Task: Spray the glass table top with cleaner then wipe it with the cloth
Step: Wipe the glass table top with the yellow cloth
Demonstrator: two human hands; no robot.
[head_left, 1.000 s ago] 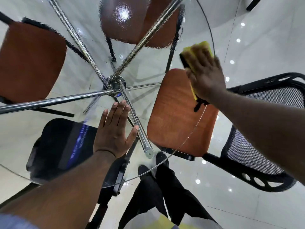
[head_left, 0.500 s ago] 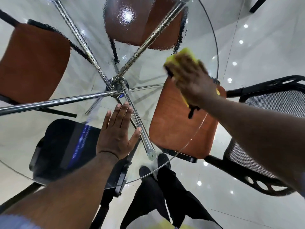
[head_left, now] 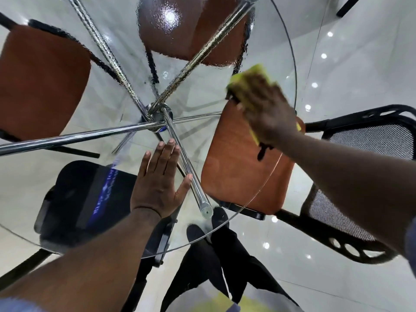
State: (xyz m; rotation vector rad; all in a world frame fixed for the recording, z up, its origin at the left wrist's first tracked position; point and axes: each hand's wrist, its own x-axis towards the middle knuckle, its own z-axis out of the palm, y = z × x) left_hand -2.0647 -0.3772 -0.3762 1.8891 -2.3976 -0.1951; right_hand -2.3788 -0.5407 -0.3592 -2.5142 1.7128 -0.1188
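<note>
The round glass table top (head_left: pixel 265 91) fills the view, with chrome legs meeting under its middle. Its far part is covered in spray droplets. My right hand (head_left: pixel 267 111) presses a yellow cloth (head_left: pixel 248 79) onto the glass near the right rim, fingers spread over the cloth. A dark edge of the cloth hangs below my wrist. My left hand (head_left: pixel 159 179) lies flat on the glass near the middle, fingers straight and together. No spray bottle is in view.
Brown seats stand under the glass at the left (head_left: pixel 42 82), the far side (head_left: pixel 180 25) and the right (head_left: pixel 243 167). A black mesh chair (head_left: pixel 364 143) stands to the right, and a black seat (head_left: pixel 81 203) lies under the near left. My legs stand at the near rim.
My right hand swept the cloth left from the right rim, then back right a little. My left hand has stayed flat in place.
</note>
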